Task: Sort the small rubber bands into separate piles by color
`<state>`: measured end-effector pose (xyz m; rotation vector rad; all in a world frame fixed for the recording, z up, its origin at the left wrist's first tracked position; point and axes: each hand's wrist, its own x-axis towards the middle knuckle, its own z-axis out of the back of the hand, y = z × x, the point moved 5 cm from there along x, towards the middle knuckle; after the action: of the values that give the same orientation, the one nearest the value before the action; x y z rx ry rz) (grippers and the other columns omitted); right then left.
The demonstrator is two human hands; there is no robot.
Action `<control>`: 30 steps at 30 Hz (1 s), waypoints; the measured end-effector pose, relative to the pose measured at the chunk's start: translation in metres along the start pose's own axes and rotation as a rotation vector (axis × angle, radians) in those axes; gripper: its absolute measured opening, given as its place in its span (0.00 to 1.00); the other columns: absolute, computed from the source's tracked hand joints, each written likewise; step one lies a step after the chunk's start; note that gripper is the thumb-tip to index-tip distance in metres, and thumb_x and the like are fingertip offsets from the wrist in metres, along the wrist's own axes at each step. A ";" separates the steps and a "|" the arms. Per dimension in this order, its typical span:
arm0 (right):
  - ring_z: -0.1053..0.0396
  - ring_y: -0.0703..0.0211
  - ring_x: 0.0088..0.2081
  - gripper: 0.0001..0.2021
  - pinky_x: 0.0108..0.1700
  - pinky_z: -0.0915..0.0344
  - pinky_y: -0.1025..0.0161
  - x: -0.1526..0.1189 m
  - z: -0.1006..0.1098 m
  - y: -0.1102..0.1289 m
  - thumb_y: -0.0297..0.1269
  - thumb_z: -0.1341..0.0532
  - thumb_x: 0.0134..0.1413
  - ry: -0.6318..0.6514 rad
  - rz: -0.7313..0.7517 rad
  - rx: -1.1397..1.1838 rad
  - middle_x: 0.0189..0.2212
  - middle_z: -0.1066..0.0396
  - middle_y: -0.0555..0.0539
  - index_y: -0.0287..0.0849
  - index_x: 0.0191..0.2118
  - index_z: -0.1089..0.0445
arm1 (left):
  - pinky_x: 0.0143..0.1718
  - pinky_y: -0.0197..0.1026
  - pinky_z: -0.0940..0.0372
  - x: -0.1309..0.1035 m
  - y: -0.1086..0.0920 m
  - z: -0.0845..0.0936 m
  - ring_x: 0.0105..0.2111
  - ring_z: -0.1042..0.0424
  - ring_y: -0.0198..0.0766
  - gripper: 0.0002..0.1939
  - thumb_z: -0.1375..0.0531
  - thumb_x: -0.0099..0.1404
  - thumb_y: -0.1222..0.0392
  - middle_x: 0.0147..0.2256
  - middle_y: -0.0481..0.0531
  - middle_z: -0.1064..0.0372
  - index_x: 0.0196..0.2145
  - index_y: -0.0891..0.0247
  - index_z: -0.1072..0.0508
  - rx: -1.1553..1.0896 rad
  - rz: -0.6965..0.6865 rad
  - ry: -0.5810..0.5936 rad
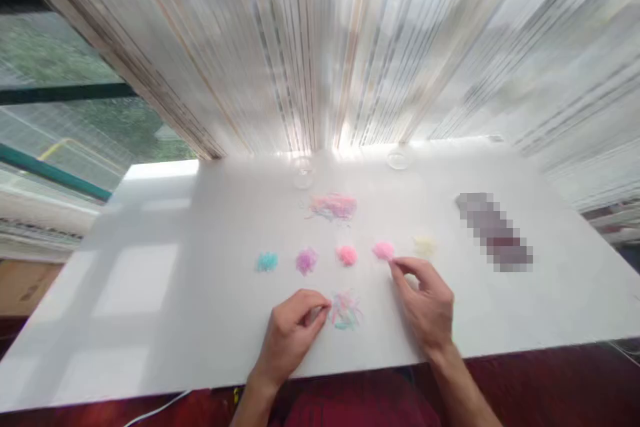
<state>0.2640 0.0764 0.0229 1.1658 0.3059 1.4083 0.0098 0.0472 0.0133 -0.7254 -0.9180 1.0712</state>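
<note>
My left hand (299, 327) is pinched at the left edge of a loose mixed pile of thin coloured strands (345, 310). Thumb and forefinger of my right hand (425, 297) meet at the lower right edge of a light pink pile (383, 251). What either pinch holds is too small to make out. In a row with the pink pile lie a teal pile (267, 261), a purple pile (307, 260), a coral pink pile (347, 255) and a pale yellow pile (425, 245). Farther back is a larger mixed pile (334, 207), mostly pink.
Two clear round dishes (303, 172) (398, 159) stand near the back edge of the white table (210, 320). A pixelated object (495, 232) lies at the right. Sheer striped curtains (320, 47) hang behind the table, with a window at the left.
</note>
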 end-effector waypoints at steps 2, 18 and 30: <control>0.25 0.59 0.35 0.03 0.43 0.27 0.62 -0.001 -0.010 0.014 0.30 0.35 0.64 0.042 0.035 0.056 0.35 0.23 0.50 0.45 0.41 0.24 | 0.28 0.33 0.35 -0.002 0.001 0.000 0.29 0.27 0.33 0.06 0.38 0.70 0.68 0.36 0.49 0.22 0.40 0.59 0.22 -0.001 0.005 0.006; 0.26 0.61 0.32 0.06 0.33 0.28 0.65 0.005 -0.051 0.032 0.28 0.38 0.64 0.155 0.130 0.031 0.33 0.22 0.48 0.43 0.40 0.24 | 0.28 0.33 0.34 -0.001 0.002 0.001 0.29 0.27 0.33 0.05 0.38 0.71 0.66 0.36 0.51 0.22 0.40 0.60 0.22 -0.036 0.043 0.014; 0.28 0.60 0.31 0.06 0.33 0.29 0.63 -0.004 -0.038 0.036 0.30 0.39 0.65 0.140 0.128 -0.009 0.32 0.24 0.48 0.44 0.42 0.24 | 0.29 0.34 0.32 -0.001 0.002 0.001 0.29 0.25 0.34 0.05 0.37 0.70 0.65 0.36 0.50 0.20 0.40 0.60 0.21 -0.013 0.048 0.001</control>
<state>0.2123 0.0814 0.0311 1.0972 0.3273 1.6055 0.0078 0.0473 0.0114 -0.7619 -0.9110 1.1074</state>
